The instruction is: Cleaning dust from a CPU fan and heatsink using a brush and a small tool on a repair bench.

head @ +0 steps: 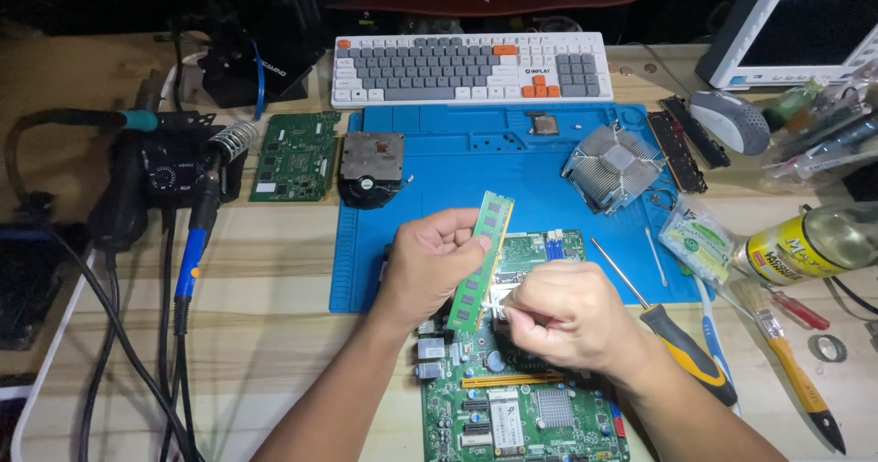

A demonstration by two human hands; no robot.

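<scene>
Nearest me, a green circuit board (521,407) lies at the front edge of the wooden table (274,279), its far end resting on the near edge of a blue mat (439,165). My right hand (572,316) is over the middle of that board, fingers bunched and pinched on something small and pale that I cannot make out. My left hand (430,261) grips a memory stick (482,261): a long, narrow green strip with a row of dark chips, held tilted on its long edge just above the board. Its thumb presses the stick's face near the middle, the other fingers curl behind it, and both ends stick out past the fingers. The right fingertips sit just beside the stick's lower end. To the right a screwdriver (668,329) with a black and yellow handle lies across the mat's near right corner. Further back on the mat sit a fan (370,167) and a metal heatsink (613,165), and beyond the mat's far edge a keyboard (471,69).
</scene>
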